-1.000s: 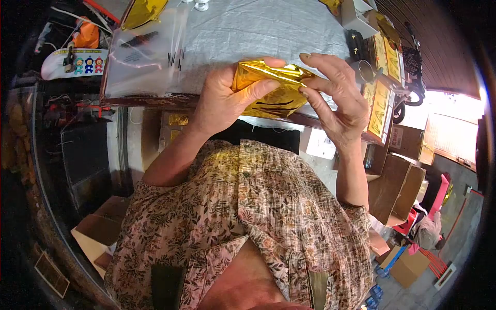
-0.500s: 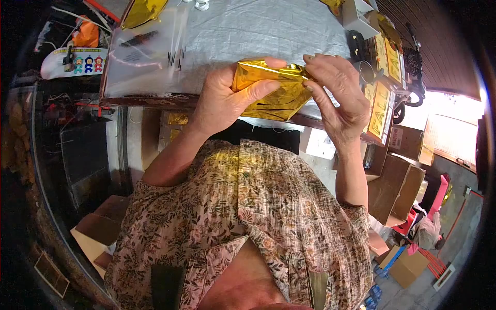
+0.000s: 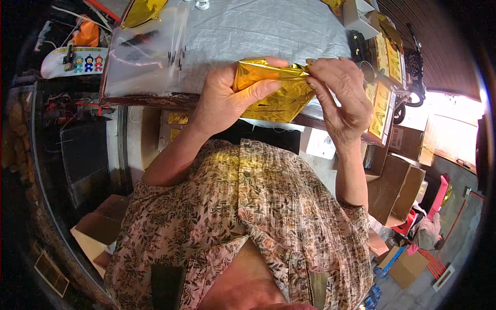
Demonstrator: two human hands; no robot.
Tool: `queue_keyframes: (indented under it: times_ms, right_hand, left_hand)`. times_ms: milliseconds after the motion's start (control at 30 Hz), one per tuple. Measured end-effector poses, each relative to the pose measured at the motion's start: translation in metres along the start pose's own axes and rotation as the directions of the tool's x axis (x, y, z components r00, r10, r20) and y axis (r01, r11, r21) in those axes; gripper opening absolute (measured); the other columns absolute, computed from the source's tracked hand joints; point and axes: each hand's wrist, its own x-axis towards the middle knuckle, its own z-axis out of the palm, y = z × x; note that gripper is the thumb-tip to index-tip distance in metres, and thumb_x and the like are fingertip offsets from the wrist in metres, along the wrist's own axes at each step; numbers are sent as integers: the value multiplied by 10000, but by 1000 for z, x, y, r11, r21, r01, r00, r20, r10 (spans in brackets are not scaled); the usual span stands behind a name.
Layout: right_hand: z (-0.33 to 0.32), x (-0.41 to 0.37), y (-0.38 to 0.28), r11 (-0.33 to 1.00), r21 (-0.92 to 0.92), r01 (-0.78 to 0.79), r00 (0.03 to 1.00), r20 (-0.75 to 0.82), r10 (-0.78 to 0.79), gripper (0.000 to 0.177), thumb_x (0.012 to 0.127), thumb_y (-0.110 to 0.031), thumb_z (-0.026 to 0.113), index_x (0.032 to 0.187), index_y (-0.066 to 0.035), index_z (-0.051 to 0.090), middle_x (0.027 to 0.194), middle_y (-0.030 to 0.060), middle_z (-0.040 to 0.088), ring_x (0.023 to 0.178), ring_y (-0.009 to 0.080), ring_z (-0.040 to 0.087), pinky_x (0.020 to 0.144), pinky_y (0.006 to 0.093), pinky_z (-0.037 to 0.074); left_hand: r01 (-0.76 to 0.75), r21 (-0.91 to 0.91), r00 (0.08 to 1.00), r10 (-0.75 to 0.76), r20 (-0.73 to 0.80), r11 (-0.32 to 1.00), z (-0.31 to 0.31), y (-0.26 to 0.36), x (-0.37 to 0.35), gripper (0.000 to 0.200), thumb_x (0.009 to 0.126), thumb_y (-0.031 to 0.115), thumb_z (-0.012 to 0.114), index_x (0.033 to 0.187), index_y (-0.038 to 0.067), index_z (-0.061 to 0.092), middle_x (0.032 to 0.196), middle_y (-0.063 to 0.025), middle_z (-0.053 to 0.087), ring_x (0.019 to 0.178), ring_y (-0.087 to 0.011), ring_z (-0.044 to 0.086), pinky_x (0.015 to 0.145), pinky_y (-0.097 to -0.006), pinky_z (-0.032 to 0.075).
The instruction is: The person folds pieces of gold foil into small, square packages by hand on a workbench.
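A shiny gold foil sheet [image 3: 281,101], partly folded over on itself, is held up in front of me near the table's front edge. My left hand [image 3: 226,95] grips its left end, thumb across the near face and fingers behind it. At the right end, my right hand [image 3: 341,90] pinches the upper corner between thumb and fingertips. The lower part of the foil hangs down in creased folds over the edge of the table [image 3: 248,33], which has a silvery grey cover.
Clear plastic bags [image 3: 139,72] lie on the table's left part. More gold foil [image 3: 144,11] sits at the back left. A white box [image 3: 360,18] and yellow-printed boxes [image 3: 382,111] stand on the right. Cardboard boxes [image 3: 395,194] are on the floor, right.
My right hand has shifted slightly right and down with the foil's corner, and the foil's top edge looks pulled straighter. My left hand has barely moved.
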Motion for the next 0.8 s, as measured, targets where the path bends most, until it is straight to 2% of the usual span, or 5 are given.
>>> queue_keyframes:
  times_ms: [67, 167, 400, 567, 800]
  right_hand:
    - [0, 3, -3, 996, 75, -54, 998, 14, 53, 260, 800, 38, 821, 1049, -13, 766, 1029, 98, 773, 1006, 269, 708, 948, 415, 524]
    - [0, 3, -3, 995, 79, -62, 998, 19, 61, 257, 802, 39, 821, 1049, -3, 762, 1014, 100, 768, 992, 270, 701, 920, 380, 530]
    - [1, 3, -6, 983, 152, -104, 994, 33, 100, 254, 802, 46, 821, 1045, 6, 759, 1003, 114, 756, 996, 270, 691, 908, 387, 533]
    - [1, 2, -3, 998, 54, 38, 999, -36, -36, 285, 768, 57, 834, 1039, 7, 760, 1000, 104, 749, 1001, 278, 684, 896, 386, 537]
    - [3, -1, -3, 998, -21, 54, 998, -34, -54, 322, 757, 55, 839, 1062, -14, 767, 1013, 91, 754, 993, 266, 681, 886, 373, 540]
  left_hand:
    - [-5, 25, 1000, 5, 6, 1000, 0, 0, 0, 314, 998, 98, 709, 1311, 68, 704, 1149, -6, 759, 995, -67, 675, 894, -258, 567]
    - [-50, 61, 999, 51, -12, 997, 1, -2, 0, 308, 994, 98, 712, 1301, 73, 712, 1144, -1, 764, 988, -66, 676, 891, -258, 568]
    - [-54, 26, 998, 55, -13, 998, 2, -3, 0, 303, 990, 93, 716, 1292, 79, 719, 1148, 2, 766, 984, -69, 678, 882, -253, 566]
    - [-47, 18, 999, 48, -19, 999, 2, -2, -1, 303, 992, 79, 711, 1295, 77, 716, 1135, -3, 765, 977, -73, 682, 879, -255, 571]
    - [-9, -53, 1000, 8, -28, 999, 4, 0, 0, 302, 1001, 84, 706, 1301, 56, 708, 1118, -17, 758, 974, -77, 684, 879, -259, 574]
